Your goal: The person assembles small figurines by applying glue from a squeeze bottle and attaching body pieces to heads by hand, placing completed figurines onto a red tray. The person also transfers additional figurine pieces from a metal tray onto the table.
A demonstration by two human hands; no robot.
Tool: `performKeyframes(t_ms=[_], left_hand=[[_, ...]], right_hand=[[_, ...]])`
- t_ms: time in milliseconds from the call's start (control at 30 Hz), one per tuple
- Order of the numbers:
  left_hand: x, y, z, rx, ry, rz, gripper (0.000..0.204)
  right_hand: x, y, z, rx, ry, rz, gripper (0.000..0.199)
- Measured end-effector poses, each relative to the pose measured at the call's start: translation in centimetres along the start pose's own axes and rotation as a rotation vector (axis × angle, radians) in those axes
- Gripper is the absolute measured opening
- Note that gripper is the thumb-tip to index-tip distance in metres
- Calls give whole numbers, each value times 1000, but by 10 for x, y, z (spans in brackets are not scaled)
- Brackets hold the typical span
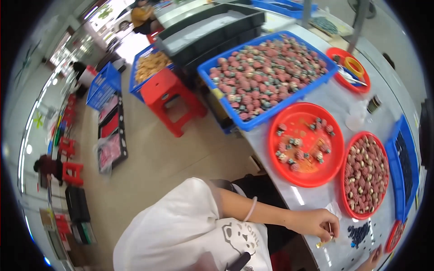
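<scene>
Above the table near the lower right, my left hand (pixel 318 224) has its thumb and fingers pinched together. A small pinkish piece (pixel 331 234) shows at its fingertips, too small to name. Just below those fingers is a tiny yellow bit (pixel 319 245). My right hand (pixel 373 258) is only partly in view at the lower right rim, and its fingers are too cut off to read. Between the two hands lies a loose pile of small dark pieces (pixel 358 234). Beyond it stands a red round tray (pixel 345 198) full of small pink and cream pieces.
A red plate (pixel 296 178) holds several pink and dark assembled pieces. Behind it, a blue tray (pixel 253 123) is heaped with similar ones. Along the right are a blue bin (pixel 409 198) of dark pieces and a small red dish (pixel 391 246). A red stool (pixel 165 88) stands on the floor.
</scene>
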State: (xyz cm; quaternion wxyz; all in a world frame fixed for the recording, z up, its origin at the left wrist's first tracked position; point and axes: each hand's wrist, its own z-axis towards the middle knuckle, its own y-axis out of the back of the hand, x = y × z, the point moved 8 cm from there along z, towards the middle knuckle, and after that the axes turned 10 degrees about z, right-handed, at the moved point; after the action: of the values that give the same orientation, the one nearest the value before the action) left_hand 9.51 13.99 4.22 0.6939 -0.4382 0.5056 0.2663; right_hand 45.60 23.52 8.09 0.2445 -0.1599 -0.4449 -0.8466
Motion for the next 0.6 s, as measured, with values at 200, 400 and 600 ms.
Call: performKeyframes(t_ms=[200,400,600], left_hand=[[1,3,2,3,4,-36,19],[7,0,5,24,-2,-36,18],[6,1,6,2,-43,-69,20]], right_hand=[[48,12,-22,-71,-34,311,18],[70,24,-45,-136,-115,355,20],[108,20,-68,-167,-276,425,23]])
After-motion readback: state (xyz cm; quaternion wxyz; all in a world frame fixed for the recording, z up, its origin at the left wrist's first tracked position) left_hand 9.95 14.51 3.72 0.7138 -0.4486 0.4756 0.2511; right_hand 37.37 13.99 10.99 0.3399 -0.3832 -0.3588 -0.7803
